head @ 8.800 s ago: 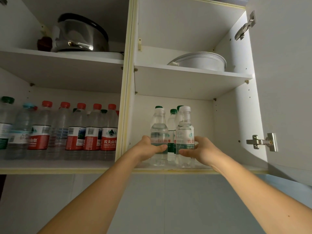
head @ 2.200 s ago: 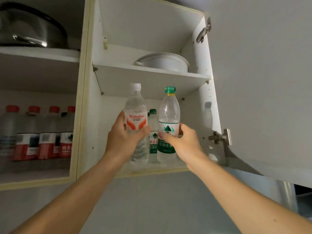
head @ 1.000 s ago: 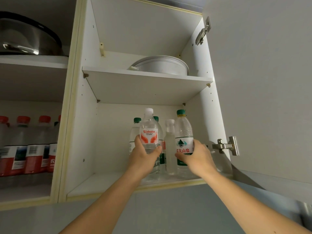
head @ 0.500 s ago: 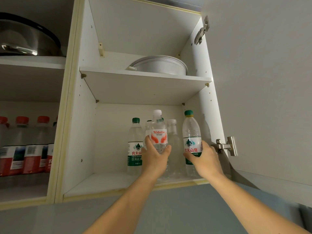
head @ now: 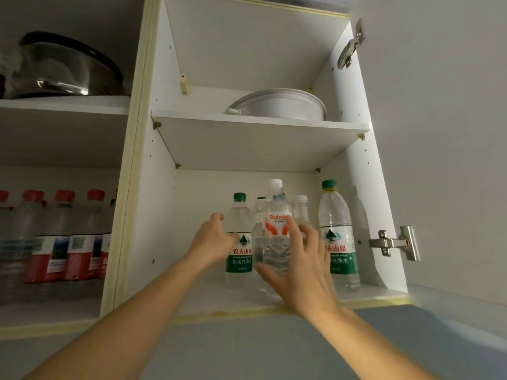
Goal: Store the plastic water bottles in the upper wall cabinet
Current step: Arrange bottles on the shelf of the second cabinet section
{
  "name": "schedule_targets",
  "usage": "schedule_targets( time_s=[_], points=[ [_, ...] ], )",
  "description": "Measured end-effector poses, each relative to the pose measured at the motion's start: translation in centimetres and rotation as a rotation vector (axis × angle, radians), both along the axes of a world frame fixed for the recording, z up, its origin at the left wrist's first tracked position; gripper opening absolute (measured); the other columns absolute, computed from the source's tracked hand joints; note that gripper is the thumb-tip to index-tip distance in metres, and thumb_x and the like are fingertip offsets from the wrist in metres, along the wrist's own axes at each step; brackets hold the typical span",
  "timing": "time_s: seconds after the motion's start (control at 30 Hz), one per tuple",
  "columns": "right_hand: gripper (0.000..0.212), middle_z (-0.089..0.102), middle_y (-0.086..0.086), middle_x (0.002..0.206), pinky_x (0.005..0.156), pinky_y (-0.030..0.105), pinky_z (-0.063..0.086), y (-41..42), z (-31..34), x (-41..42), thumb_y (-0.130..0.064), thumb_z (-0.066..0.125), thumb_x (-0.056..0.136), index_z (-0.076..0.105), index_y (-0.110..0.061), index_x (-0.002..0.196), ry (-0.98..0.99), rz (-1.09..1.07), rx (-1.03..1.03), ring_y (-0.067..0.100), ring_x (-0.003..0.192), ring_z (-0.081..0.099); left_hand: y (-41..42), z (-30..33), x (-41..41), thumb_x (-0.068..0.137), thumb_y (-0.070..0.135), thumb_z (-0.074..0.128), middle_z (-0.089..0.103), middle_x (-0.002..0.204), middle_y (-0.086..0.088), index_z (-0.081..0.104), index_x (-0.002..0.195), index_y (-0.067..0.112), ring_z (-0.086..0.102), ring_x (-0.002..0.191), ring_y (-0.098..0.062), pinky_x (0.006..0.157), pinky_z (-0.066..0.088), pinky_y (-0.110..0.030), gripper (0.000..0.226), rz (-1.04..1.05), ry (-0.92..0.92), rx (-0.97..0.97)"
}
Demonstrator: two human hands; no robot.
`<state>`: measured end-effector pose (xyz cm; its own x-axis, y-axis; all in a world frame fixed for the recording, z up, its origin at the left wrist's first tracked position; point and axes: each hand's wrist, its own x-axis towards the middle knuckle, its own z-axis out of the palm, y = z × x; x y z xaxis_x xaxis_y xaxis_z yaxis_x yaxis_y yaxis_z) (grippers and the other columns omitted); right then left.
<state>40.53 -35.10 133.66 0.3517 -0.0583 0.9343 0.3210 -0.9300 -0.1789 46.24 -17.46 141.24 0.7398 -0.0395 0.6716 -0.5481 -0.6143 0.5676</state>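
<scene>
Tidying the row on the lower shelf (head: 274,300) of the right cabinet bay looked like the step in hand. Our left hand (head: 212,244) rested against the green-labelled bottle (head: 239,242), its fingers loosely spread, gripping nothing. Our right hand (head: 297,266) hovered, fingers (head: 294,229) splayed wide, in front of the Wahaha bottle (head: 275,231); contact we could not tell. A taller green-capped bottle (head: 338,237) stood by itself near the right wall. We judged it best to nudge low on the bodies, not the necks, since these light bottles tip easily, and to press them back from the shelf edge, closing gaps. More red-capped bottles (head: 63,242) filled the left bay.
</scene>
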Motion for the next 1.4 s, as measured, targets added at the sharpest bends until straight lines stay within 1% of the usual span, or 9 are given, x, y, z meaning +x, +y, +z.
schedule_targets(
  time_s=[0.1,0.2,0.27,0.43,0.57,0.9,1.1,1.3,1.4],
  points=[
    [0.111,0.028,-0.001,0.144,0.109,0.038,0.038,0.6,-0.7,1.2,-0.051,0.066,0.085,-0.017,-0.037,0.157,0.057,0.046,0.059,0.022,0.129,0.040,1.0,0.7,2.6,0.095,0.026,0.069,0.050,0.146,-0.013,0.022,0.158,0.012,0.054,0.112,-0.022,0.086,0.045,-0.030,0.080,-0.002,0.104,0.009],
    [0.107,0.034,0.002,0.141,0.107,0.040,0.041,0.0,-1.0,1.7,-0.032,0.069,0.082,-0.005,-0.041,0.159,0.000,-0.011,0.150,0.024,0.129,0.039,0.7,1.0,5.0,0.092,0.026,0.073,0.055,0.133,-0.007,0.017,0.156,0.016,0.057,0.110,-0.023,0.080,0.052,-0.036,0.086,-0.094,0.227,-0.023],
    [0.106,0.033,0.006,0.144,0.108,0.041,0.040,-0.1,-1.0,1.9,-0.026,0.070,0.083,-0.002,-0.039,0.159,-0.019,-0.088,0.213,0.027,0.132,0.036,0.2,1.3,6.1,0.090,0.022,0.075,0.060,0.122,-0.004,0.025,0.149,0.019,0.062,0.106,-0.021,0.074,0.054,-0.035,0.077,-0.164,0.296,-0.073],
    [0.104,0.030,0.013,0.144,0.108,0.044,0.034,0.5,-1.1,1.8,-0.014,0.067,0.084,0.002,-0.036,0.161,-0.027,-0.206,0.241,0.032,0.131,0.030,-1.1,1.2,7.6,0.088,0.014,0.077,0.068,0.119,-0.011,0.044,0.132,0.014,0.068,0.107,-0.027,0.092,0.058,-0.050,0.055,-0.259,0.350,-0.145],
    [0.105,0.028,0.016,0.146,0.105,0.046,0.034,0.7,-1.1,1.9,-0.004,0.065,0.079,0.006,-0.035,0.161,-0.046,-0.241,0.279,0.034,0.129,0.028,-1.0,1.1,8.0,0.089,0.018,0.077,0.068,0.122,-0.013,0.046,0.133,0.011,0.067,0.111,-0.031,0.095,0.056,-0.058,0.055,-0.252,0.305,-0.080],
    [0.094,0.029,0.016,0.149,0.103,0.054,0.038,0.6,-1.2,1.6,-0.015,0.078,0.072,0.033,-0.030,0.154,-0.126,-0.215,0.213,0.036,0.128,0.031,2.6,1.3,7.4,0.090,0.021,0.077,0.061,0.120,-0.014,0.035,0.131,0.010,0.065,0.107,-0.031,0.083,0.059,-0.050,0.061,-0.074,0.290,-0.048],
    [0.096,0.029,0.016,0.150,0.103,0.054,0.037,0.5,-1.2,1.7,-0.014,0.078,0.071,0.033,-0.030,0.154,-0.116,-0.208,0.215,0.038,0.128,0.033,5.5,0.8,7.8,0.094,0.023,0.073,0.054,0.136,-0.023,0.024,0.143,0.001,0.058,0.121,-0.039,0.099,0.052,-0.048,0.073,0.184,0.228,-0.035],
    [0.088,0.034,0.019,0.148,0.101,0.053,0.040,0.6,-1.3,1.5,-0.009,0.079,0.069,0.043,-0.022,0.148,-0.223,-0.147,0.186,0.039,0.125,0.037,5.7,0.1,8.1,0.096,0.024,0.070,0.052,0.140,-0.024,0.020,0.147,-0.002,0.056,0.122,-0.039,0.086,0.046,-0.040,0.076,0.266,0.170,-0.054],
    [0.076,0.040,0.023,0.145,0.106,0.052,0.042,0.7,-1.3,1.2,-0.001,0.079,0.070,0.053,-0.012,0.141,-0.366,-0.059,0.033,0.041,0.132,0.040,6.0,-0.5,7.9,0.094,0.023,0.072,0.054,0.138,-0.021,0.020,0.149,0.001,0.058,0.113,-0.034,0.081,0.046,-0.038,0.078,0.259,0.154,-0.039]
  ],
)
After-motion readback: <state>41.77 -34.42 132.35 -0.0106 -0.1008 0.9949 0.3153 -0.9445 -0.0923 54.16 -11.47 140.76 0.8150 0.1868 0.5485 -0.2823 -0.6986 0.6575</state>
